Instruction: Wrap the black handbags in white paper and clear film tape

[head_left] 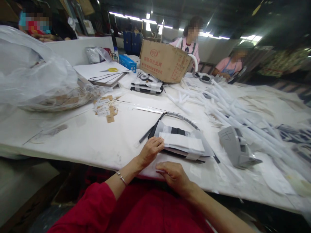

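A flat stack of folded grey, white and black pieces [184, 144] lies on the white table [97, 139] in front of me. My left hand [152, 149] rests on the stack's near left corner, fingers curled down onto it. My right hand [173, 174] sits at the table's front edge just below the stack, fingers bent and pressed to the surface with nothing clearly in them. A thin black strap [152, 127] runs out from the stack's left end.
A big clear plastic bag [36, 77] fills the left. Small brown tags [107, 108] are scattered mid-table. A cardboard box [164, 61] stands at the back, white strips [230, 106] pile to the right, and a grey folded piece [234, 147] stands nearby. Other people sit at the far side.
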A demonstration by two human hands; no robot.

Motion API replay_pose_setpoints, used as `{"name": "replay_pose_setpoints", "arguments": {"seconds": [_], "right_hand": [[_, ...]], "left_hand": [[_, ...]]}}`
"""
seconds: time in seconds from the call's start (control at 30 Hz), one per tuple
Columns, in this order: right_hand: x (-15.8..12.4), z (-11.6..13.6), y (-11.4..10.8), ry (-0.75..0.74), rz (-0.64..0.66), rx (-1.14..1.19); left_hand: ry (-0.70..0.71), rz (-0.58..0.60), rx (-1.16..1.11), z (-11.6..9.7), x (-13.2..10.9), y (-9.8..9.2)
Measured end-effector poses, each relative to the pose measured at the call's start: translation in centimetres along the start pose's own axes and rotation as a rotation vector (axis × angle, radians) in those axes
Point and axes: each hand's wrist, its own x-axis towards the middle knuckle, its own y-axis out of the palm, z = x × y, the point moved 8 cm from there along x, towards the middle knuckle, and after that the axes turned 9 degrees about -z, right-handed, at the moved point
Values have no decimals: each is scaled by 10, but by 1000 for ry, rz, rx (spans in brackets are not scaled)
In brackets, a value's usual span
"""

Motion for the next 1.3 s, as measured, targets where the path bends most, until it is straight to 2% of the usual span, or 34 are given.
{"name": "replay_pose_setpoints", "arguments": {"seconds": [0.1,0.23,0.3,0.37,0.43,0.5,0.63,0.73,0.8,0.87,0.93,1.0,1.07,1.17,1.23,1.3], "right_hand": [[43,-12,-15,43,14,-20],[92,-56,-39,244,-27,-68],[103,-79,-46,340,-22,-85],[107,-97,-46,395,13,-109],[106,-108,-44,420,40,-129],[104,-112,-46,407,-2,-159],[104,-91,-60,184,-173,-218],[104,-61,-65,-6,-207,-218],[104,-38,-62,-132,-146,-230],[103,-16,-51,-278,-22,-242],[103,-9,-44,-332,43,-266],[108,-25,-48,-223,-13,-307],[111,-56,-54,-22,-75,-327],[107,-102,-53,238,-49,-298],[102,-119,-50,332,-22,-295],[98,-126,-48,371,-18,-318]], "left_hand": [[-49,59,5,1,-1,-4],[-247,107,-64,6,0,-19],[-349,100,-110,6,4,-23],[-445,33,-110,8,10,-26],[-508,-55,-79,9,15,-25],[-532,-122,-47,9,20,-22],[-497,-154,-33,7,22,-19],[-409,-128,-28,3,20,-18],[-339,-136,-6,1,17,-19],[-298,-146,11,0,14,-20],[-298,-147,5,2,12,-19],[-331,-137,-12,5,11,-19],[-379,-142,-29,9,13,-20],[-444,-180,-31,12,18,-20],[-460,-209,0,12,22,-20],[-457,-217,45,11,26,-17]]}}
